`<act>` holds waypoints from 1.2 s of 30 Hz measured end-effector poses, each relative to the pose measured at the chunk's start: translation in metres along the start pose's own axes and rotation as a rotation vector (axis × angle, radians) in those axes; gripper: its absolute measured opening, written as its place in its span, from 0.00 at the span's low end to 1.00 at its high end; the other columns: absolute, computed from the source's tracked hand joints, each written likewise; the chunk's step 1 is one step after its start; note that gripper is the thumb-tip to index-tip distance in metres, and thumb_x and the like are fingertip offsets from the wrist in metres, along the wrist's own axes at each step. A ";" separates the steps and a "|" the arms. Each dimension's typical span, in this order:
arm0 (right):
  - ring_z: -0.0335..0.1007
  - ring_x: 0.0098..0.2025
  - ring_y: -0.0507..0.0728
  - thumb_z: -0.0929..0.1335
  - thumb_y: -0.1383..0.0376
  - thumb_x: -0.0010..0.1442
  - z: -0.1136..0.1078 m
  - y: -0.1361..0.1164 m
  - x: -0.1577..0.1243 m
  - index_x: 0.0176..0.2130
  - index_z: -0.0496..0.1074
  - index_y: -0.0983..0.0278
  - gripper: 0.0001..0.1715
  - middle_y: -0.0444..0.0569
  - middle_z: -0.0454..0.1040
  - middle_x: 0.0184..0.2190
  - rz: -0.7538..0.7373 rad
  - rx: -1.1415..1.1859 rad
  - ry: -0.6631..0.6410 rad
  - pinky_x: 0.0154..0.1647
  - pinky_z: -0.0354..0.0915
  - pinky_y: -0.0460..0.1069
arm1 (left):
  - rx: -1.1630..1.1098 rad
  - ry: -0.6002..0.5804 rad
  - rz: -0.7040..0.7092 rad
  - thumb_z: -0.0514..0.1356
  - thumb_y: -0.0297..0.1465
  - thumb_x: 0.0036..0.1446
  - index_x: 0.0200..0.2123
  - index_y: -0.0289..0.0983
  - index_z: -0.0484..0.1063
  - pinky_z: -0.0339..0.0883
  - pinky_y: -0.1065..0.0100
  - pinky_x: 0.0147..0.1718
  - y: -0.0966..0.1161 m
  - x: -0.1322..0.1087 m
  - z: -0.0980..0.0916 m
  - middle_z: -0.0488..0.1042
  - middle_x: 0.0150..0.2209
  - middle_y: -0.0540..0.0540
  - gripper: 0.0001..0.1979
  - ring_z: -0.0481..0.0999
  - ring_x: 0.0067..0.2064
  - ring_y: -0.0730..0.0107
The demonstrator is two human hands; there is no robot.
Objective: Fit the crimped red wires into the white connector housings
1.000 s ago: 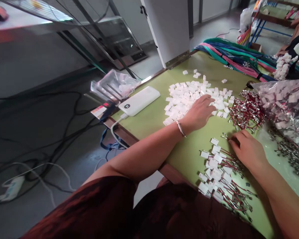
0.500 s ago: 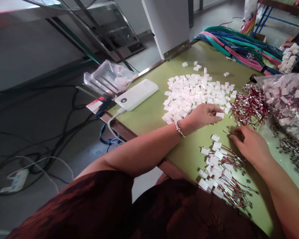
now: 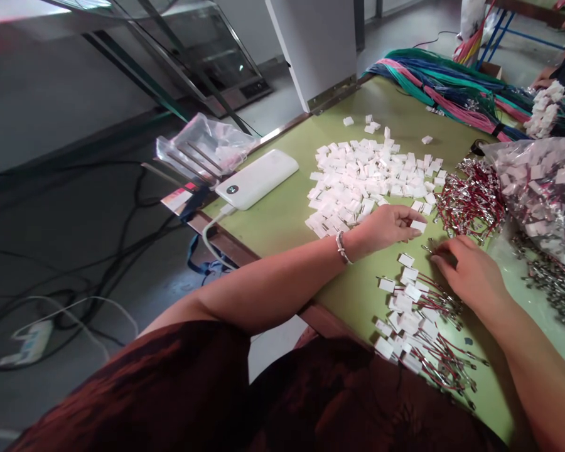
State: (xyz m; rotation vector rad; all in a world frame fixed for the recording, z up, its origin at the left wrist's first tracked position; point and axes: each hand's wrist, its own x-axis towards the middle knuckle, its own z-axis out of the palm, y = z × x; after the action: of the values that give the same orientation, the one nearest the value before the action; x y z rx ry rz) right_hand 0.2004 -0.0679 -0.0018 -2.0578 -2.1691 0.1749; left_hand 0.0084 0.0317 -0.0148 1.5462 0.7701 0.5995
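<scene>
Between the thumb and fingers of my left hand (image 3: 390,224) is a white connector housing (image 3: 419,226), just in front of a large heap of white housings (image 3: 358,176). My right hand (image 3: 471,270) pinches a short wire with metal terminals (image 3: 428,248), whose ends stick out past the fingertips. The two hands are close but apart. Beyond my right hand lies a pile of short red wires (image 3: 471,198) with metal ends. Nearer my body, several white housings with red and dark wires (image 3: 409,323) lie in a loose stack.
A white power bank (image 3: 258,179) with a cable lies at the table's left edge, beside a clear plastic bag (image 3: 207,144). Green, blue and pink wire bundles (image 3: 447,94) cross the far right. A bag of housings (image 3: 541,188) stands at the right. Another person's hand (image 3: 543,78) shows far right.
My left hand has moved slightly down and to the right with the housing. The fingers of my right hand have closed in around the wire and shifted a little left.
</scene>
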 end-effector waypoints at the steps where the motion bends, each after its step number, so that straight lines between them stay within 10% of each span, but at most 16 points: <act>1: 0.68 0.31 0.56 0.63 0.59 0.63 0.000 -0.004 -0.001 0.36 0.73 0.62 0.12 0.50 0.72 0.37 -0.008 -0.037 -0.019 0.29 0.56 0.50 | 0.006 -0.002 -0.001 0.63 0.28 0.54 0.44 0.33 0.75 0.64 0.74 0.27 0.000 0.000 0.000 0.60 0.21 0.56 0.13 0.64 0.24 0.80; 15: 0.66 0.24 0.54 0.62 0.58 0.60 -0.014 -0.006 -0.004 0.30 0.66 0.60 0.11 0.45 0.73 0.22 0.052 0.446 0.027 0.27 0.59 0.48 | -0.238 -0.211 -0.019 0.63 0.26 0.52 0.40 0.36 0.76 0.68 0.75 0.27 0.005 -0.003 0.004 0.74 0.24 0.51 0.10 0.72 0.26 0.78; 25: 0.65 0.22 0.55 0.61 0.60 0.60 -0.015 -0.009 -0.008 0.31 0.71 0.60 0.12 0.46 0.73 0.22 -0.023 0.178 0.073 0.24 0.54 0.48 | 0.033 -0.266 0.082 0.67 0.29 0.49 0.39 0.37 0.79 0.62 0.77 0.22 0.007 -0.005 -0.004 0.73 0.21 0.53 0.12 0.68 0.23 0.80; 36: 0.68 0.26 0.54 0.60 0.62 0.62 -0.014 -0.011 -0.011 0.30 0.73 0.62 0.15 0.47 0.75 0.25 -0.138 0.237 0.109 0.29 0.58 0.47 | -0.190 -0.299 -0.076 0.65 0.26 0.51 0.39 0.34 0.77 0.67 0.77 0.23 0.008 -0.005 0.003 0.74 0.20 0.53 0.10 0.71 0.21 0.80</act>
State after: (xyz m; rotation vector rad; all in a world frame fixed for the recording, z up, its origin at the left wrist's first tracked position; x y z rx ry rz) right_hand 0.1924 -0.0793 0.0137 -1.7439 -2.1025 0.2814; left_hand 0.0086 0.0250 -0.0071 1.3848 0.5263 0.3628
